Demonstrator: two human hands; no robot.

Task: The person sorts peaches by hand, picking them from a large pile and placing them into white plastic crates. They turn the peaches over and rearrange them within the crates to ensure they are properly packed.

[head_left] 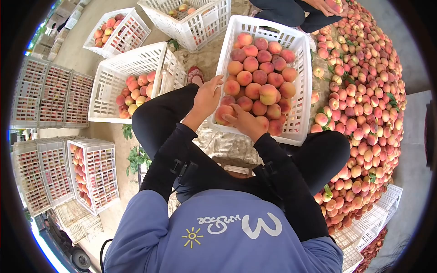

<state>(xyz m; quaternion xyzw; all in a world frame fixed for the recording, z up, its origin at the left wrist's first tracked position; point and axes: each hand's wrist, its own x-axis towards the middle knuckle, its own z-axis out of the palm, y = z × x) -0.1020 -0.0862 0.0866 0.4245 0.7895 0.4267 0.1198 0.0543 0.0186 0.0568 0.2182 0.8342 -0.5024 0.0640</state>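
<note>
A white plastic crate (304, 54) stands between my legs, filled with several red and yellow peaches (267, 94). In its near left corner, my right hand (248, 122) has its fingers closed on a peach (224, 114). My left hand (208, 98) is beside the crate's left wall, fingers stretched out and holding nothing I can see; part of them is hard to make out against the rim.
To my right lies a big heap of peaches (364, 123). On my left are a white crate (107, 86) partly filled with peaches and stacked crates (52, 93). Ahead are two more crates (205, 25) (134, 34) and another person's hands (325, 7).
</note>
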